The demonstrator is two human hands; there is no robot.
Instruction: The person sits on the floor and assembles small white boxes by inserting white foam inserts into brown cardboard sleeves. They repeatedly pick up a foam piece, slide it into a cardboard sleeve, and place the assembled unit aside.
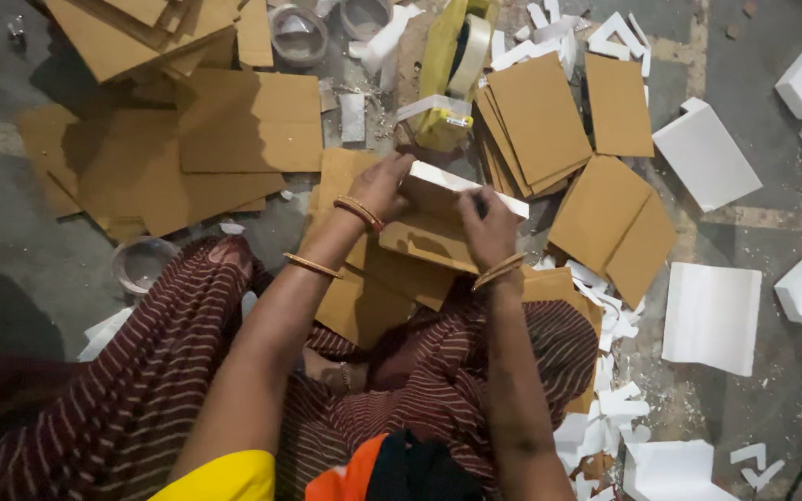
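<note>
I sit on the floor in a maroon striped garment. A flat white foam board point(464, 186) rests tilted on a pile of brown cardboard pieces point(420, 255) in front of my knees. My left hand point(381, 184) grips the board's left end, bangles on the wrist. My right hand point(486, 227) presses on the board's right part with fingers closed around a small dark tool; what the tool is cannot be made out.
Stacks of brown cardboard sheets point(536, 121) lie ahead, with more cardboard point(174, 139) to the left. White foam blocks point(709, 315) and scraps point(605, 408) litter the right. Tape rolls point(299, 35) and a yellow holder point(447, 65) sit at the top. A round lid point(141, 263) lies left.
</note>
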